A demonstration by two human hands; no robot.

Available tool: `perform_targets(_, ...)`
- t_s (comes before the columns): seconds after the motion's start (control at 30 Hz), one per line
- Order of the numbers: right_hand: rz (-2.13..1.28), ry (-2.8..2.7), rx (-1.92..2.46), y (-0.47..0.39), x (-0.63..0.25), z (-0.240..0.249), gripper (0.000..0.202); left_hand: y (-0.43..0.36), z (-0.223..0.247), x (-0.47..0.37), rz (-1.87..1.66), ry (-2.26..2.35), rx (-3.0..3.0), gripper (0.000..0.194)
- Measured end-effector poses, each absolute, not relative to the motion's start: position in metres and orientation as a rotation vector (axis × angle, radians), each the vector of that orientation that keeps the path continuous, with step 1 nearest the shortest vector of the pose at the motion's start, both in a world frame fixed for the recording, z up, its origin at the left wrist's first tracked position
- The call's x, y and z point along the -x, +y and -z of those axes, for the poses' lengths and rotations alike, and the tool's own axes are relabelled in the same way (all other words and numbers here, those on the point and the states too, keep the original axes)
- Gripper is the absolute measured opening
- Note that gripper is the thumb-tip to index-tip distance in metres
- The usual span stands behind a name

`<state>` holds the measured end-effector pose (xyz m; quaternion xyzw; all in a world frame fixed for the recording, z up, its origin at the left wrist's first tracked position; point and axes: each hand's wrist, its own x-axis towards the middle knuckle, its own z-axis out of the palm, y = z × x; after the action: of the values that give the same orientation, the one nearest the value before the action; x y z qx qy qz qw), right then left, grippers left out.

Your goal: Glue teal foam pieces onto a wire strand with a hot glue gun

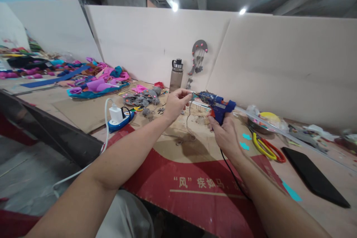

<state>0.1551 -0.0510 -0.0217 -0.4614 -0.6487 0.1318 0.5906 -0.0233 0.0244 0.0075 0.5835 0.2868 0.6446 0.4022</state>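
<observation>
My right hand is wrapped round the handle of a blue hot glue gun, whose nozzle points left. A long clear glue stick runs out of its rear. Close to the nozzle, the fingers of my left hand pinch the upper end of a thin grey cord. The cord hangs down and its lower part lies in loose curls on the cardboard. Whatever else sits at my left fingertips is too small to make out.
Behind stands a water bottle. Grey felt pieces and a blue power strip lie left. Right are yellow-and-red-handled scissors, a black phone and a bowl. A grey felt ornament hangs on the white board.
</observation>
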Motion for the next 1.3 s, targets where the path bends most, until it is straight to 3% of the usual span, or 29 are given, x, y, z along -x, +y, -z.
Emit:
perform_targets(0.27,-0.33,-1.475,1.106,-0.052,-0.153,0.019,0.03,0.025,-0.008,0.024,-1.625,0.703,-1.387,0.022)
perform_targets(0.43,-0.468,-1.418,1.122,-0.053,-0.153,0.013,0.02,0.027,-0.008,0.025,-1.607,0.715,-1.381,0.021)
perform_targets(0.73,-0.786,-1.294,1.434,-0.017,-0.187,0.039,0.02,0.026,-0.006,0.024,-1.713,0.833,-1.709,0.018)
perform_targets(0.87,-0.57,-1.433,1.777,-0.012,-0.202,0.048,0.03,0.022,-0.005,0.021,-1.683,0.792,-1.732,0.022)
perform_targets(0.97,-0.232,-1.542,1.777,-0.017,-0.206,0.042,0.039,0.019,-0.005,0.019,-1.646,0.807,-1.738,0.018)
perform_targets(1.07,0.078,-1.638,1.609,-0.027,-0.196,0.03,0.026,0.016,-0.004,0.016,-1.594,0.795,-1.741,0.015)
perform_targets(1.13,-0.015,-1.644,1.447,-0.034,-0.181,0.023,0.018,0.014,-0.001,0.013,-1.551,0.765,-1.729,0.014)
perform_targets(1.3,-0.572,-1.431,1.096,-0.046,-0.147,0.021,0.032,0.004,0.003,0.004,-1.504,0.781,-1.9,0.009)
